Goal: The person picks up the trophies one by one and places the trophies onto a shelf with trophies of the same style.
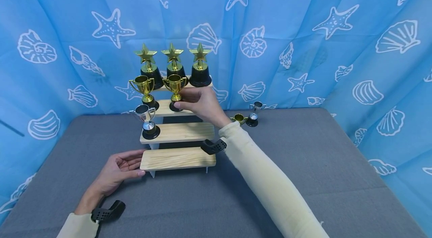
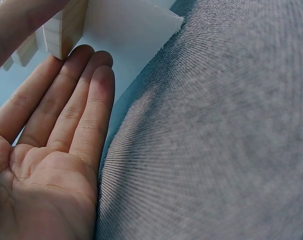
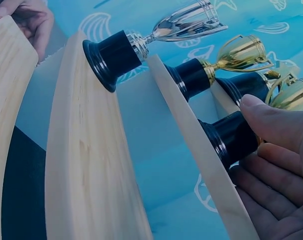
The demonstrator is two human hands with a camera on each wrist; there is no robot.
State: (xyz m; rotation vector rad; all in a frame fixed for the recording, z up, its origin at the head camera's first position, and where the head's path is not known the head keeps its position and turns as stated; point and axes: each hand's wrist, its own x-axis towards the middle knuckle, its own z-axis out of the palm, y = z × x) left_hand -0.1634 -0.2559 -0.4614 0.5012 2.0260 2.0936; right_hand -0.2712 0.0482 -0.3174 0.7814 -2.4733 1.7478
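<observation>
My right hand (image 1: 206,105) pinches the black base of a gold trophy cup (image 1: 174,83) between thumb and fingers. That base stands on the second-highest step (image 1: 162,107) of a tiered wooden display stand. Another gold trophy cup (image 1: 143,86) stands to its left on the same step. One step lower, at the left end, is a silver trophy cup (image 1: 145,116) on a black base. My left hand (image 1: 118,168) lies at the left end of the lowest step (image 1: 179,158), its fingers nearly straight and the fingertips right at the wood (image 2: 66,30).
Three gold star trophies (image 1: 173,56) line the top step. Right of the stand, a silver cup (image 1: 255,112) stands on the grey cloth (image 1: 303,163), beside a gold cup (image 1: 239,118) partly hidden by my right arm. A blue seashell-patterned curtain (image 1: 270,13) hangs behind.
</observation>
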